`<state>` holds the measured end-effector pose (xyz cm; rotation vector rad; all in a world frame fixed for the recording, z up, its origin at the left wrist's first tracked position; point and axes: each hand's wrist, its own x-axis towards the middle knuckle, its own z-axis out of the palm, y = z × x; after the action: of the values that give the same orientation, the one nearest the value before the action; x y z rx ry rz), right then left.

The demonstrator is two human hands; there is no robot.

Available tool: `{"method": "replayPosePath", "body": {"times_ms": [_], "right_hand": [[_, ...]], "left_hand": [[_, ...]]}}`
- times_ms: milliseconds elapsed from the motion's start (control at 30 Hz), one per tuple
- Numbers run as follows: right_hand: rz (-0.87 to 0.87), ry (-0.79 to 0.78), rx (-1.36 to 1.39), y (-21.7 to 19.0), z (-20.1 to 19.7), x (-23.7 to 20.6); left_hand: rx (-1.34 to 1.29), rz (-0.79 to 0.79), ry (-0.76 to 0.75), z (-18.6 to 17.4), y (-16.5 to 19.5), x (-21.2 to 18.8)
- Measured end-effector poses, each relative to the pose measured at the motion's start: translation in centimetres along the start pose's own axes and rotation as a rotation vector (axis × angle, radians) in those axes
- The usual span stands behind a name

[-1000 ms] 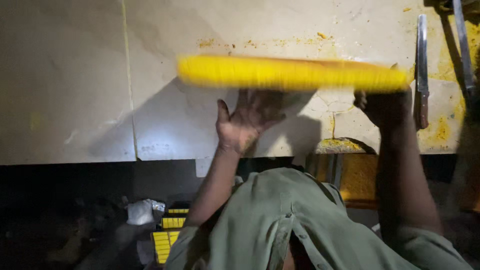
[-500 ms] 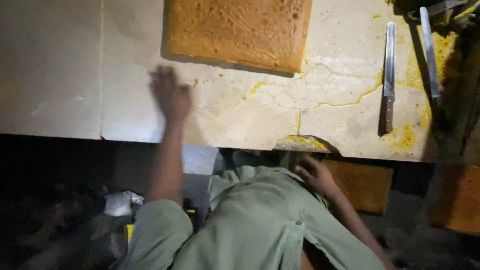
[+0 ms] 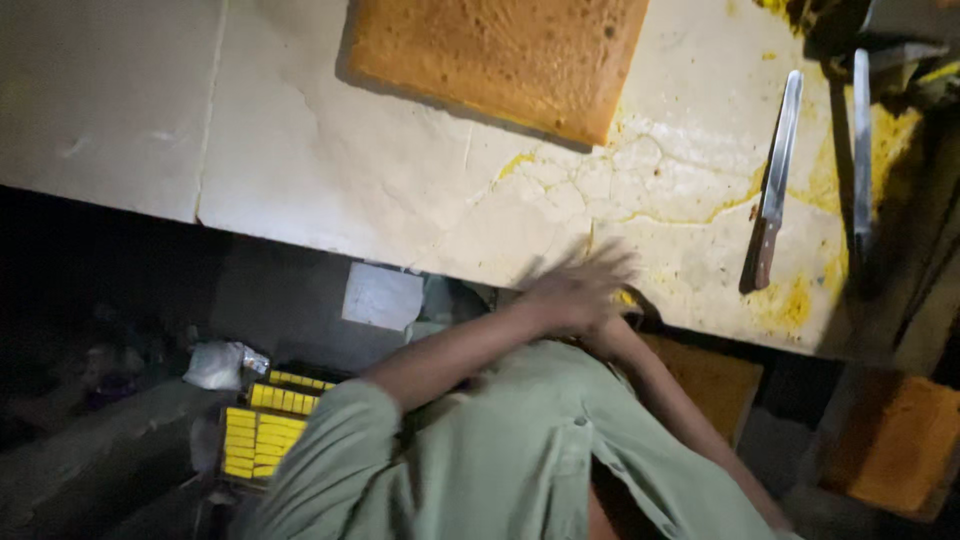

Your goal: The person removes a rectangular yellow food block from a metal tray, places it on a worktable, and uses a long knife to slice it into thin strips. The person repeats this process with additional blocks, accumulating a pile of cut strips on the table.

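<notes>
One view only, from the head camera looking down. Both hands meet in a motion-blurred patch at the lower middle of the frame, over the near edge of the table (image 3: 350, 200): the left hand (image 3: 570, 290) shows spread, smeared fingers, while the right hand (image 3: 625, 315) is tucked under it, and I cannot tell whether it is spread or closed. Neither visibly holds anything. Sage-green cloth sleeves fill the bottom centre.

At the upper middle lies a flat rectangular sponge cake slab (image 3: 500, 55), golden-brown, porous, with straight cut edges. The tabletop is pale, cracked stone smeared with yellow crumbs. Toward the right lie a long steel knife (image 3: 772, 180) with a wooden handle and a thin metal blade (image 3: 861, 140) beside it. Lower left, below the table, a tray of yellow bars (image 3: 260, 430) sits in the dark.
</notes>
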<state>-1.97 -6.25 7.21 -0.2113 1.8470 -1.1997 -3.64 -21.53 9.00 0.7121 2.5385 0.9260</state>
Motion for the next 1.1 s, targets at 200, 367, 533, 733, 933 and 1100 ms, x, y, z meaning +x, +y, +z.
{"method": "replayPosePath", "body": {"times_ms": [200, 367, 533, 733, 933, 1100], "right_hand": [[0.189, 0.037, 0.491, -5.2, -3.9, 4.4], [-0.096, 0.670, 0.549, -7.9, -12.4, 11.4], [-0.247, 1.065, -0.154, -13.5, -20.4, 21.6], [-0.087, 1.001, -0.756, -20.7, -25.1, 34.1], [0.072, 0.903, -0.893, -21.1, -22.2, 35.1], [0.143, 0.849, -0.910, -19.3, -15.0, 28.9]], "left_hand": [[0.358, -0.267, 0.228, -9.5, -17.7, -13.2], [0.511, -0.583, 0.465, -22.8, -34.0, -14.6], [0.238, -0.540, 0.662, -33.7, -43.1, -2.2], [0.150, -0.117, 0.577, -38.9, -43.5, 15.4], [0.004, -0.086, 0.498, -36.9, -41.9, 15.5], [0.144, -0.178, 0.487, -33.7, -35.9, 6.9]]}}
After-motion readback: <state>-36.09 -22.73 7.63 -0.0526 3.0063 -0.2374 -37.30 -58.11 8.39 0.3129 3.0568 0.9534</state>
